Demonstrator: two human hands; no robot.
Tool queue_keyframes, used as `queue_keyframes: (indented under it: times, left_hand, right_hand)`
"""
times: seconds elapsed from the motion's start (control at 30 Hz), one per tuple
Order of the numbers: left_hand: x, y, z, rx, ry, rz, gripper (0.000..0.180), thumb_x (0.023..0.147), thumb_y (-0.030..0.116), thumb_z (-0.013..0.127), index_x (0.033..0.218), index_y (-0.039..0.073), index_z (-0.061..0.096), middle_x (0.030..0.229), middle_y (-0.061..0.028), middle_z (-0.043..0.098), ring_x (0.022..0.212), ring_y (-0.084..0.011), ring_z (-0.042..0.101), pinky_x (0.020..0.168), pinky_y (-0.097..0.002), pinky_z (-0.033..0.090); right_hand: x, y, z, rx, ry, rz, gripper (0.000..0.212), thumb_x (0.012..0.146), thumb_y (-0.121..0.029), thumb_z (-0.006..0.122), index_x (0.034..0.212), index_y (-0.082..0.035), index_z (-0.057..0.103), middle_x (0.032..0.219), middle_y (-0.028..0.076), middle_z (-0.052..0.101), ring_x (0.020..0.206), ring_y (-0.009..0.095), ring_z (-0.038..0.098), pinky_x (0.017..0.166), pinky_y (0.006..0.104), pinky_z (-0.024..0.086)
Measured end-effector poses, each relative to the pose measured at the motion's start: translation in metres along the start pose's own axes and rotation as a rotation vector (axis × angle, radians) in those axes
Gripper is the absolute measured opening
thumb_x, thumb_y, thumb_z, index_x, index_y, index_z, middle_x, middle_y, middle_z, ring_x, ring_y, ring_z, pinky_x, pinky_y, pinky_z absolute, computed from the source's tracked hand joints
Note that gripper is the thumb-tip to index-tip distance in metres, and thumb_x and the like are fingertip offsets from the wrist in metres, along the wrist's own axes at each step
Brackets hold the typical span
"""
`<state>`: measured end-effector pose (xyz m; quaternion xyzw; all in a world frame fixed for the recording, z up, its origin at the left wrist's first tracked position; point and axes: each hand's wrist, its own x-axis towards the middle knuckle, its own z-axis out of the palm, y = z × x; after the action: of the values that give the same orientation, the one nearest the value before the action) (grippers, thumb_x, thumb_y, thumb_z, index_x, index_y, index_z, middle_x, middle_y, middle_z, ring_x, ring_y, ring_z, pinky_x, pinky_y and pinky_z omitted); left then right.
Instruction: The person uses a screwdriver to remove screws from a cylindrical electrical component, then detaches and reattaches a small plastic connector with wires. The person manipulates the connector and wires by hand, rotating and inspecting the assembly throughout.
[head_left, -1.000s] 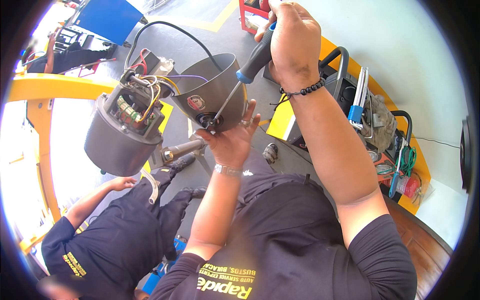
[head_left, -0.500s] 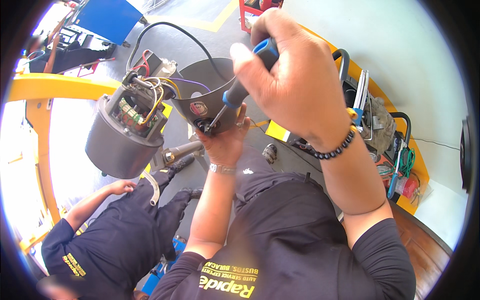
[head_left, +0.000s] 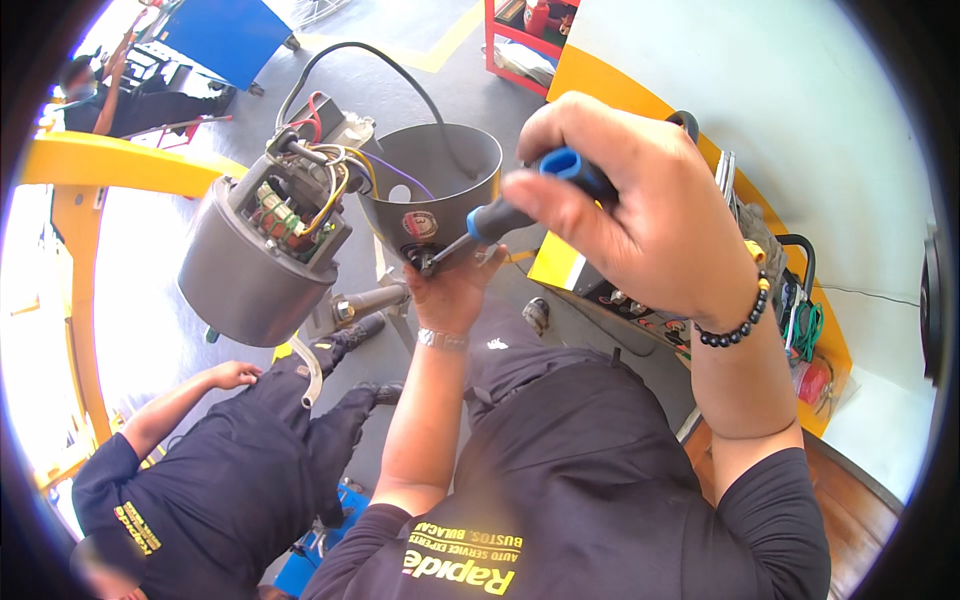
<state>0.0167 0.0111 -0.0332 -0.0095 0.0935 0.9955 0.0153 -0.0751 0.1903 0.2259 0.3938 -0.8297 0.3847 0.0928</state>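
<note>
We grasp a screwdriver (head_left: 490, 222) in our right grip (head_left: 640, 215), fingers curled around the black and blue handle and thumb along its near side. The shaft slopes down to the left, with its tip at a dark round fitting (head_left: 426, 261) low on the wall of a grey cup-shaped cover (head_left: 455, 221); we cannot tell whether the tip is seated. Our left grip (head_left: 447, 300) holds the cover from below, spread around its lower end, with the thumb beside the fitting. The cover's mouth faces upward; a purple wire (head_left: 400, 175) and a black cable (head_left: 345, 45) run into it. Left of the cover we see a grey cylindrical housing (head_left: 255, 290) with exposed electrical parts (head_left: 283, 220) and bundled wires near the cover's rim. Below and left of this housing is a co-worker's hand (head_left: 235, 374). Farther off stand a blue cabinet (head_left: 225, 40) and a red trolley (head_left: 520, 82)
</note>
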Motion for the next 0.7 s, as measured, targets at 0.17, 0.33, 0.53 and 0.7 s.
queue_keyframes:
  times: [0.17,0.33,0.53,0.7]
  left_hand:
    - [0.001,0.003,0.006,0.077,-0.013,0.041,0.094,0.076,0.055,0.081,0.152,0.018,0.04,0.154,-0.0108,0.045,0.141,-0.0334,0.043,0.112,-0.0633,0.037]
    - [0.0,0.003,0.013,0.157,0.001,0.055,0.097,0.077,0.061,0.078,0.153,0.016,0.038,0.154,-0.0105,0.046,0.14,-0.0324,0.044,0.111,-0.0625,0.037]
    - [0.0,0.006,0.001,0.064,0.022,-0.046,0.102,0.072,0.062,0.082,0.152,0.018,0.039,0.152,-0.0115,0.048,0.142,-0.0369,0.041,0.113,-0.0564,0.04]
    - [0.001,0.007,0.0,0.112,0.065,-0.032,0.108,0.067,0.062,0.086,0.152,0.016,0.039,0.151,-0.0151,0.047,0.139,-0.0416,0.043,0.11,-0.0588,0.043]
  right_hand:
    - [-0.001,-0.005,-0.006,0.106,-0.182,-0.17,0.023,0.08,0.0,0.071,0.102,-0.004,0.066,0.095,0.011,0.06,0.082,0.027,0.06,0.071,0.0331,0.051]
    - [0.001,-0.009,-0.006,0.171,-0.229,-0.24,0.03,0.072,0.006,0.068,0.1,-0.007,0.069,0.109,0.014,0.056,0.085,0.028,0.061,0.076,0.0345,0.052]
    - [0.007,-0.015,-0.003,0.072,-0.142,0.176,0.014,0.094,-0.017,0.064,0.099,-0.004,0.067,0.08,0.011,0.058,0.069,0.024,0.056,0.066,0.0308,0.048]
    - [0.014,0.0,-0.01,-0.059,-0.248,0.321,0.022,0.097,-0.025,0.063,0.102,-0.004,0.065,0.064,0.009,0.054,0.061,0.023,0.052,0.061,0.0336,0.045]
